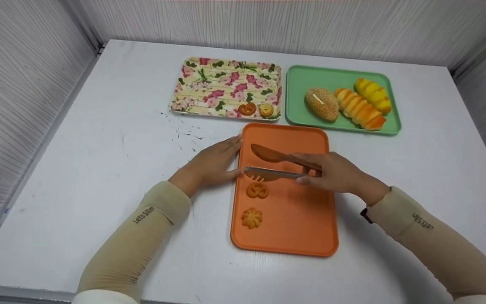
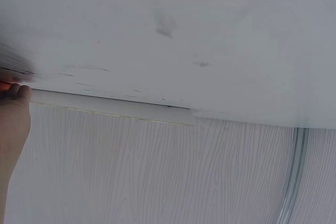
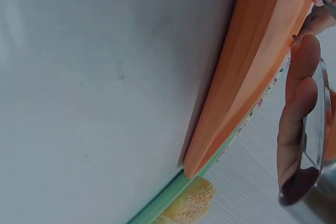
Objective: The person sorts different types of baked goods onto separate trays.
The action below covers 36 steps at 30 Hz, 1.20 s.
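An orange tray (image 1: 293,228) lies lengthwise before me on the white table. My left hand (image 1: 215,162) has its fingers stretched along the tray's left edge, the thumb at the rim. My right hand (image 1: 331,171) grips a pair of tongs (image 1: 276,171) over the tray, their arms spread apart. One tip is spoon-shaped and the other slotted like a fork. Just below the slotted tip lies a pretzel-shaped cookie (image 1: 257,185), with a flower-shaped cookie (image 1: 252,218) nearer me. In the right wrist view, fingers (image 3: 296,103) curl round the shiny metal of the tongs.
Behind the orange tray stands a floral tray (image 1: 192,80) with a pretzel cookie (image 1: 247,104) and a round cookie (image 1: 265,110). To its right, a green tray (image 1: 302,80) bears a sesame bun (image 1: 322,105), an orange striped bread (image 1: 359,107) and a yellow bread (image 1: 373,95).
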Tool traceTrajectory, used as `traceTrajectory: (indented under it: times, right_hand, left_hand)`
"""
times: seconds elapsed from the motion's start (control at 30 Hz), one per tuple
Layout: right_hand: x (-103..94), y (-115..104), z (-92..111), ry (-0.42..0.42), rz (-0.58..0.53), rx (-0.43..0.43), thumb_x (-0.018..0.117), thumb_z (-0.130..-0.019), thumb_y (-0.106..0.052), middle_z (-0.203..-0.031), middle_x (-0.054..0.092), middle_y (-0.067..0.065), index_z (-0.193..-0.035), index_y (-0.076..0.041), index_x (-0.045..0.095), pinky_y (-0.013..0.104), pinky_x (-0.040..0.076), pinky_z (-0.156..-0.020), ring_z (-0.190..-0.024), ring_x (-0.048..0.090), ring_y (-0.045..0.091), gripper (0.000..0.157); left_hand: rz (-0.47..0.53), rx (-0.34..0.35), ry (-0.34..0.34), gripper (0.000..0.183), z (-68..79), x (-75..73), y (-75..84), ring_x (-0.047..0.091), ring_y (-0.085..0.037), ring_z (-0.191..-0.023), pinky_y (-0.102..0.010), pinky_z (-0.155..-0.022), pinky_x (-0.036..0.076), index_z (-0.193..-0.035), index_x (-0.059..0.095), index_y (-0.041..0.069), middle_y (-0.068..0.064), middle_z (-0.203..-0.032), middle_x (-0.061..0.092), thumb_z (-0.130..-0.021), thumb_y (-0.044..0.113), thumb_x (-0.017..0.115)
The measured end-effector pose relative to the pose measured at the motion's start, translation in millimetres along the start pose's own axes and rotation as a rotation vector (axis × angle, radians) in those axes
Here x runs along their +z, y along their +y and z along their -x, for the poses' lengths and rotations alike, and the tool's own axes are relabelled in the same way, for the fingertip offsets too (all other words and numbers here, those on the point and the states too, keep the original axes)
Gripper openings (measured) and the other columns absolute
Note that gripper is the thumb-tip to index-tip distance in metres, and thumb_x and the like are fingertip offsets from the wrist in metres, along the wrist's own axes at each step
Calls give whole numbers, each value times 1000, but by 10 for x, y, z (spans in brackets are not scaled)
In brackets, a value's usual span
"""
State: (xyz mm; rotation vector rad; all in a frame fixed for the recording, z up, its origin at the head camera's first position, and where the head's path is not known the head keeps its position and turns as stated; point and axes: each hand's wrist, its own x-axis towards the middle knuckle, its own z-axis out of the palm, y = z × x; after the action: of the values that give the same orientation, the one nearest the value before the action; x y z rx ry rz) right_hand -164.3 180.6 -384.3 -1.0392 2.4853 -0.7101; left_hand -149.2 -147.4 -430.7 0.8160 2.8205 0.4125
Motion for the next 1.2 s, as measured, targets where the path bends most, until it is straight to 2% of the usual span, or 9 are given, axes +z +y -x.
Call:
traceTrajectory:
  times: [0.23, 0.47, 0.87, 1.2]
  right_hand:
    - [73, -40, 109, -8, -37, -63, 65, -88, -46, -91, 67, -6, -143, -19, 47, 31, 45, -60, -67, 56, 8, 64]
    - [162, -51, 181, 18, 21, -117, 64, -88, -48, -87, 65, -9, -140, -18, 51, 27, 42, -54, -59, 50, 6, 62]
    - [226, -124, 257, 38, 49, -76, 69, -86, -41, -84, 63, -13, -138, -23, 53, 27, 42, -54, -60, 50, 5, 57]
    - [258, -144, 275, 72, 135, -114, 65, -89, -43, -80, 59, -15, -137, -26, 54, 26, 39, -52, -57, 45, 5, 52]
  left_hand:
    - [14, -12, -1, 82, 0, 22, -12, 13, -20, -143, -35, -114, 15, -153, 16, 6, -4, -159, 11, -94, 57, 43]
    - [10, -15, -9, 82, 2, 18, -6, 13, -20, -143, -35, -114, 14, -153, 15, 6, -5, -159, 10, -95, 58, 42]
    - [-1, -8, -14, 83, 1, 12, 0, 12, -21, -143, -35, -114, 14, -153, 14, 5, -6, -159, 10, -95, 58, 42]
    - [6, -11, -16, 81, 9, 10, 5, 12, -20, -143, -35, -114, 15, -153, 14, 6, -5, -159, 9, -95, 55, 42]
